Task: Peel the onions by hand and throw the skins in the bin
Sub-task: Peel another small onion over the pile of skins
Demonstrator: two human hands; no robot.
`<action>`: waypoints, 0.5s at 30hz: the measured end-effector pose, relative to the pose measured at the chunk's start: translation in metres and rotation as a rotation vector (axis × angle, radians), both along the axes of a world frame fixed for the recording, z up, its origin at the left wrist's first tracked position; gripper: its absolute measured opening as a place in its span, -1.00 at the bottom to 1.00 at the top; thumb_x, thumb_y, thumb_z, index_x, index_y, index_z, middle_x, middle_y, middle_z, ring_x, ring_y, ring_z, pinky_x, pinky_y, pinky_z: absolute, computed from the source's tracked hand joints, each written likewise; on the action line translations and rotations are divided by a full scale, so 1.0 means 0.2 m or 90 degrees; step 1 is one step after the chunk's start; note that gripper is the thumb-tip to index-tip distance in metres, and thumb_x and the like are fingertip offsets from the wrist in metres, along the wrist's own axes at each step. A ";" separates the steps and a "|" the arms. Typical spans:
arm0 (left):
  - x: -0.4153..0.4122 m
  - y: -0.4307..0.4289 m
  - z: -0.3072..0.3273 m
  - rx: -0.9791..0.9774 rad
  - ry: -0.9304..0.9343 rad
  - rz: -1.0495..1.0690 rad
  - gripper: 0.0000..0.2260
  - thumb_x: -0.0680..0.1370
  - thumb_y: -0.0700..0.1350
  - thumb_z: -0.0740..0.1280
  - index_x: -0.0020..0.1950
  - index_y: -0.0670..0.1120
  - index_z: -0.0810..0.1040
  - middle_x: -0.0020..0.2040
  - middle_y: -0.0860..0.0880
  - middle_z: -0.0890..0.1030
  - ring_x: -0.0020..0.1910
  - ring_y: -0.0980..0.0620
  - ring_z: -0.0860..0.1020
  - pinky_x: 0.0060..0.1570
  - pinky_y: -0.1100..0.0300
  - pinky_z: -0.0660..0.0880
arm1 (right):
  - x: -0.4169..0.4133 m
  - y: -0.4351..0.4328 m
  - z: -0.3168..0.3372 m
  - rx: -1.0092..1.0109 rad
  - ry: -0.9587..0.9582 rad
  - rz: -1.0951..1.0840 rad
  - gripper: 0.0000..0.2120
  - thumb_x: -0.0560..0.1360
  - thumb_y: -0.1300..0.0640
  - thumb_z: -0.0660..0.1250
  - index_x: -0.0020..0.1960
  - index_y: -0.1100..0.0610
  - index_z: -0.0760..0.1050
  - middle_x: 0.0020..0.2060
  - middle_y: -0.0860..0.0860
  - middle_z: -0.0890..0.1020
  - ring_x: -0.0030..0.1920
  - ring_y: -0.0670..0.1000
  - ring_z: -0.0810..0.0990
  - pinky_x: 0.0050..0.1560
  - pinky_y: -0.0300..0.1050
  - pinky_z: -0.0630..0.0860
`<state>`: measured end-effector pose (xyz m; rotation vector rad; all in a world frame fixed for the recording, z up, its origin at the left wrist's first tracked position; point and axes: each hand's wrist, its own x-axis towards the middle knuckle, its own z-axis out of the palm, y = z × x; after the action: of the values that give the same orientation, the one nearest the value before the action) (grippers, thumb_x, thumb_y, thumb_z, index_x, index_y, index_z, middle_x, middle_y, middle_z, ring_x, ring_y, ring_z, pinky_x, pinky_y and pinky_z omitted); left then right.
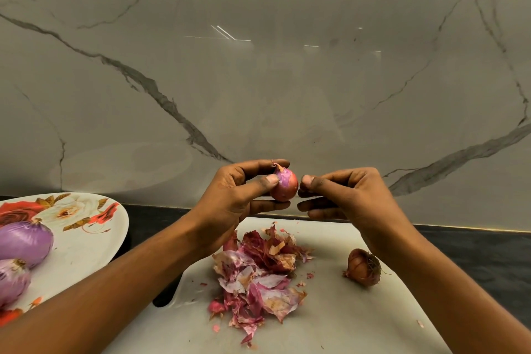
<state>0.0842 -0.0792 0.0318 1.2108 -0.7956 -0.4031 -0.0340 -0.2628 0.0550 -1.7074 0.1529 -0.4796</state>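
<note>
Marble wall (258, 66) fills the upper view, with a dark counter (474, 253) running along its foot. On the counter lies a white cutting board (344, 319). To its left is a flowered plate (86, 238) carrying two peeled purple onions, a larger one (23, 241) and a smaller one (11, 282) nearer the person. A heap of skins (258, 273) sits mid-board, and no bin is in view.

Both hands are raised over the board's far edge. The left hand (232, 198) grips the small onion (286, 185), with forefinger arched over the top, thumb (270, 179) pressed on the near-left flank and the other fingers cupped beneath. The right hand (353, 195) is curled, its thumb (309, 181) set against the forefinger just beside the onion's right flank. Whether a shred of skin sits in that pinch cannot be told.

The onion stands roughly upright, its papery tip leaning up and left. Purple flesh shows on the upper left, while red-brown skin covers the right and lower sides. So the unpeeled part faces the right hand, which is the free one. Its next pull likely runs from tip towards root, along the long axis.

One more unpeeled onion (362, 267) waits on the board beside the right forearm, so peeling is well along but the binning is not yet done.
</note>
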 end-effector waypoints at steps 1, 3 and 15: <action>0.00 0.00 0.00 0.011 -0.015 0.004 -0.72 0.59 -0.23 0.38 0.30 -0.17 0.65 0.26 -0.07 0.70 0.16 -0.19 0.71 0.10 0.01 0.69 | 0.00 0.00 0.00 0.009 0.009 0.011 -0.81 0.51 0.14 0.50 0.05 0.24 0.73 -0.10 0.17 0.78 -0.11 0.19 0.79 -0.14 -0.07 0.74; -0.01 0.00 -0.01 0.035 -0.050 0.007 -0.71 0.61 -0.25 0.37 0.33 -0.15 0.64 0.23 -0.09 0.71 0.16 -0.17 0.71 0.15 -0.03 0.68 | 0.00 0.01 0.00 0.006 0.024 0.037 -0.77 0.51 0.13 0.50 0.13 0.19 0.70 -0.07 0.15 0.78 -0.08 0.19 0.79 -0.09 -0.05 0.74; -0.01 0.01 -0.02 0.035 -0.065 -0.019 -0.59 0.50 -0.18 0.44 0.35 -0.15 0.63 0.19 -0.15 0.73 0.16 -0.19 0.72 0.18 -0.02 0.66 | 0.00 0.02 -0.01 -0.062 -0.021 0.044 -0.79 0.43 0.21 0.55 0.06 0.05 0.73 -0.11 0.06 0.79 -0.07 0.08 0.79 -0.09 -0.19 0.71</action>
<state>0.0823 -0.0779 0.0281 1.2802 -0.8960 -0.3923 -0.0330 -0.2583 0.0521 -1.7924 0.0476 -0.4696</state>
